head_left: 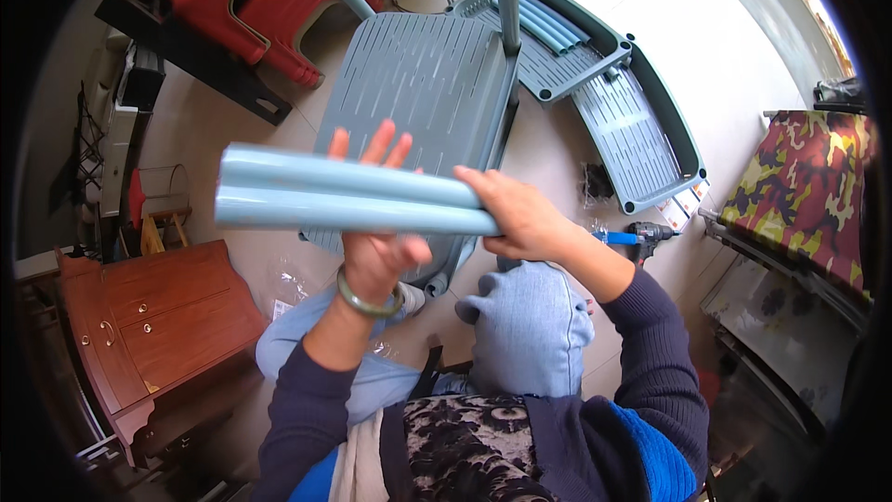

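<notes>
The right hand wraps its fingers round the blue tubes, probably bundling them at one end, over the slatted shelf; the left hand spreads its fingers behind, seemingly for support

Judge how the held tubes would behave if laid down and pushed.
The tubes are probably stiff, running straight from the right hand past the left hand. Their rounded sides suggest they'd roll apart, and the glossy surface may be slippery.
</notes>
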Demonstrator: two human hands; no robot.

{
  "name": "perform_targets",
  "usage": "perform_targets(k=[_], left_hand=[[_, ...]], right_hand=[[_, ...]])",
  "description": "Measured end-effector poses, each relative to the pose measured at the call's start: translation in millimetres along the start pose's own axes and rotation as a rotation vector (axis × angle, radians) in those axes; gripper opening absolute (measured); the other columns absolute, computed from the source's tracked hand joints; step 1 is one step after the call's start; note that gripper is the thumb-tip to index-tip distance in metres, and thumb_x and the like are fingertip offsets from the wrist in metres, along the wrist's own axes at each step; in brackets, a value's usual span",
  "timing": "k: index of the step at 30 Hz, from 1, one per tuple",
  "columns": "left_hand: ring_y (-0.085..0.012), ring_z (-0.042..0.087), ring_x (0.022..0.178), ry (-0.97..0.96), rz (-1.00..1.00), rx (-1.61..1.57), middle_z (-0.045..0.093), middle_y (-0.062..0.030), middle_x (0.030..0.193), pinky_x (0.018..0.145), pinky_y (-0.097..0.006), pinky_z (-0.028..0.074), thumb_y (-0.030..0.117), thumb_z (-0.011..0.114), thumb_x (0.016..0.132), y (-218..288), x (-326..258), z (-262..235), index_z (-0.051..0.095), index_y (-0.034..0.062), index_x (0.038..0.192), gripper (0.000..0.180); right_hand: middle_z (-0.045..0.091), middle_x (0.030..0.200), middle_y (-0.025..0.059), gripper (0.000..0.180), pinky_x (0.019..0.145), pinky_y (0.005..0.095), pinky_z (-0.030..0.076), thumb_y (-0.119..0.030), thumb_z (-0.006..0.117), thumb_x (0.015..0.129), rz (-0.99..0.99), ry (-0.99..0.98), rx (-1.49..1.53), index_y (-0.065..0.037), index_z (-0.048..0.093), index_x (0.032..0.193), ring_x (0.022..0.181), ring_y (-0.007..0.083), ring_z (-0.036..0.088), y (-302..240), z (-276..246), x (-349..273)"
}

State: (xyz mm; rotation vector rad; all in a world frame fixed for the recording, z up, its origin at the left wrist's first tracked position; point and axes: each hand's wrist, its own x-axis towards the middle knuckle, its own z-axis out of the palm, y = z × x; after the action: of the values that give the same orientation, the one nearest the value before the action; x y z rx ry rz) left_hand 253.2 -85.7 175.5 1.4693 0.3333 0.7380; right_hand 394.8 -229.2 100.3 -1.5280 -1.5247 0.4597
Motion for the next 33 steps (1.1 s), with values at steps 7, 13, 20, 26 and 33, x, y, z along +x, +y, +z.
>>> perform_targets(k=[7, 13, 20, 26, 33], left_hand=[[-0.0157, 0.053, 0.087, 0.363, 0.005, -0.11, 0.053, -0.0056, 0.097, 0.083, -0.036, 0.048, 0.007, 0.06, 0.081, 42.5, 20.6, -43.8, 0.037, 0.0034, 0.135, 0.059], [-0.0191, 0.052, 0.102, 0.474, 0.004, 0.017, 0.057, -0.0084, 0.116, 0.092, -0.037, 0.047, 0.039, 0.058, 0.093, 76.5, -4.8, -147.0, 0.043, 0.0047, 0.132, 0.054], [-0.0171, 0.048, 0.105, 0.606, 0.095, 0.23, 0.052, -0.0066, 0.114, 0.093, -0.034, 0.043, 0.037, 0.063, 0.09, 111.6, -38.0, -191.9, 0.044, 0.003, 0.132, 0.057], [-0.0093, 0.054, 0.086, 0.769, 0.132, 0.616, 0.06, -0.0037, 0.097, 0.075, -0.024, 0.045, 0.013, 0.068, 0.087, 125.2, -51.2, -226.6, 0.058, -0.0033, 0.119, 0.037], [-0.0129, 0.06, 0.079, 0.661, 0.15, 0.524, 0.065, -0.0058, 0.09, 0.071, -0.027, 0.049, 0.022, 0.074, 0.082, 53.6, -67.8, -260.2, 0.064, -0.0007, 0.102, 0.032]], right_hand=[[0.062, 0.094, 0.0106, 0.03, 0.085, 0.0348, 0.044, -0.027, 0.056, 0.094, 0.473, 0.158, 0.613, 0.001, 0.065, 0.094, 0.094, 0.0211, 0.057, 114.3, 48.2, -47.0], [0.06, 0.108, 0.0177, 0.036, 0.079, 0.043, 0.05, -0.027, 0.07, 0.076, 1.065, -0.34, -0.51, -0.009, 0.058, 0.105, 0.097, 0.0364, 0.06, 235.7, 153.0, -189.1], [0.067, 0.095, 0.019, 0.027, 0.078, 0.045, 0.051, -0.018, 0.065, 0.075, 1.156, -0.361, -0.429, -0.006, 0.061, 0.099, 0.093, 0.0371, 0.064, 212.3, 121.0, -149.4], [0.058, 0.064, 0.0163, 0.022, 0.06, 0.0377, 0.046, -0.017, 0.061, 0.075, 1.193, 0.268, -0.123, 0.004, 0.058, 0.08, 0.059, 0.0225, 0.055, 141.8, 91.6, -198.8], [0.052, 0.064, -0.0002, 0.009, 0.051, 0.0271, 0.038, -0.01, 0.056, 0.082, 1.028, 0.781, 0.166, -0.001, 0.055, 0.08, 0.056, 0.0094, 0.045, 13.6, 18.5, -194.2]])
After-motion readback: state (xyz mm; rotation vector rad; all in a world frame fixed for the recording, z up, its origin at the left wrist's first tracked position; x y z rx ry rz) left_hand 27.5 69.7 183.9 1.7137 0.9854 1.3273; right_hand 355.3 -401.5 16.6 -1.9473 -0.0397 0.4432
